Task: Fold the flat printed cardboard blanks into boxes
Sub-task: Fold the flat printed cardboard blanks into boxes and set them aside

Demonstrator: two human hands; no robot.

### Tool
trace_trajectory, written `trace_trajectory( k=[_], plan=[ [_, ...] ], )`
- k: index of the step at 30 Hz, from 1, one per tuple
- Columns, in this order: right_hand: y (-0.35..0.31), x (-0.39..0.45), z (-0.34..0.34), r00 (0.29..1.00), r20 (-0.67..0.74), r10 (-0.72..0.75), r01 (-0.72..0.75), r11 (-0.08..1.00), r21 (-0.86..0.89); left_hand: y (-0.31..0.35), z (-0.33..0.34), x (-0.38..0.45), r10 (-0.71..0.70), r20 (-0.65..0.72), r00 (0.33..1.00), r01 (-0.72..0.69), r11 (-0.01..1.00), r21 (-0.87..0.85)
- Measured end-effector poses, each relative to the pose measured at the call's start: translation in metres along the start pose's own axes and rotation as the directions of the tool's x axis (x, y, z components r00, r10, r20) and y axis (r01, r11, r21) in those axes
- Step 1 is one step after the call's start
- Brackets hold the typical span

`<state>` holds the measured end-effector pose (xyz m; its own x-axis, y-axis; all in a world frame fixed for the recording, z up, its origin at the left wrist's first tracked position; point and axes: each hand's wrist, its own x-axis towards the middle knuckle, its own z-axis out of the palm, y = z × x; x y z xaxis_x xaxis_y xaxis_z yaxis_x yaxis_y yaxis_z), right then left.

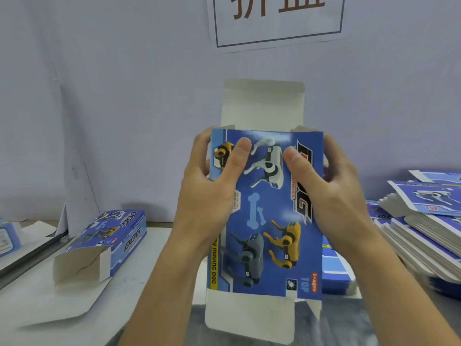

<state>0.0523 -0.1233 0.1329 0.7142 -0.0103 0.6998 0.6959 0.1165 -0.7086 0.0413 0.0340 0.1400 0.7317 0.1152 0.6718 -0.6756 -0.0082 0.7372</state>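
Blue dog-printed cardboard box blank (pixel 268 221) held upright at centre, end flaps open. Left hand (pixel 212 181) grips 9 o'clock edge, right hand (pixel 331 186) 3 o'clock edge, thumbs on front. Risk: uneven squeeze creasing panel off score lines.

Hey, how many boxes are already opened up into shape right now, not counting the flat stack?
2: one blue dog box held up by the left hand and right hand, and one blue box lying on the table, left. More may sit out of view.

White paper sign w/ large brown characters & dark border (pixel 277 18), top centre, on pale lavender wall (pixel 112 96).
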Motion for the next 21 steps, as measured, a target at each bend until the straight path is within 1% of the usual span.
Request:
trace_trajectory(
  k=[2, 4, 7, 9, 11, 13, 15, 16, 18, 19, 21],
  plan=[
    [0.002, -0.001, -0.002, 1.0, 0.003, -0.007, 0.007, 0.998, -0.06, 0.0, 0.0, -0.002, 0.015, 0.001, 1.0, -0.015, 0.999, 0.045],
    [0.004, -0.001, -0.006, 1.0, 0.027, 0.007, -0.003, 0.991, -0.134, -0.001, 0.001, -0.002, -0.013, 0.02, 1.0, 0.011, 0.997, 0.071],
    [0.008, 0.0, -0.012, 0.987, 0.112, 0.119, -0.084, 0.958, -0.275, -0.002, -0.005, 0.002, -0.091, 0.001, 0.996, 0.09, 0.987, 0.133],
    [0.005, 0.001, -0.012, 0.966, 0.178, 0.189, -0.136, 0.953, -0.271, -0.001, -0.007, 0.004, -0.125, -0.038, 0.991, 0.129, 0.978, 0.166],
    [0.001, 0.001, -0.007, 0.952, 0.204, 0.229, -0.185, 0.959, -0.214, -0.001, -0.005, 0.004, -0.103, -0.137, 0.985, 0.126, 0.977, 0.174],
    [-0.003, 0.001, 0.002, 0.945, 0.182, 0.271, -0.251, 0.96, -0.127, -0.002, -0.003, 0.004, -0.063, -0.245, 0.967, 0.103, 0.983, 0.152],
    [-0.003, 0.0, 0.013, 0.955, 0.123, 0.269, -0.266, 0.963, -0.043, -0.004, -0.003, 0.006, -0.05, -0.306, 0.951, 0.087, 0.99, 0.11],
    [-0.003, 0.001, 0.017, 0.964, 0.079, 0.255, -0.254, 0.967, -0.03, -0.004, -0.004, 0.006, -0.053, -0.312, 0.948, 0.089, 0.991, 0.1],
    [-0.002, 0.002, 0.02, 0.971, 0.006, 0.241, -0.24, 0.969, -0.055, -0.003, -0.005, 0.006, -0.082, -0.28, 0.956, 0.11, 0.991, 0.083],
    [-0.001, 0.003, 0.02, 0.967, -0.021, 0.255, -0.256, 0.964, -0.07, -0.002, -0.004, 0.005, -0.111, -0.257, 0.96, 0.13, 0.99, 0.057],
    [0.003, 0.003, 0.017, 0.955, -0.058, 0.291, -0.294, 0.955, -0.047, 0.0, -0.001, 0.003, -0.162, -0.211, 0.964, 0.166, 0.986, 0.001]
  ],
)
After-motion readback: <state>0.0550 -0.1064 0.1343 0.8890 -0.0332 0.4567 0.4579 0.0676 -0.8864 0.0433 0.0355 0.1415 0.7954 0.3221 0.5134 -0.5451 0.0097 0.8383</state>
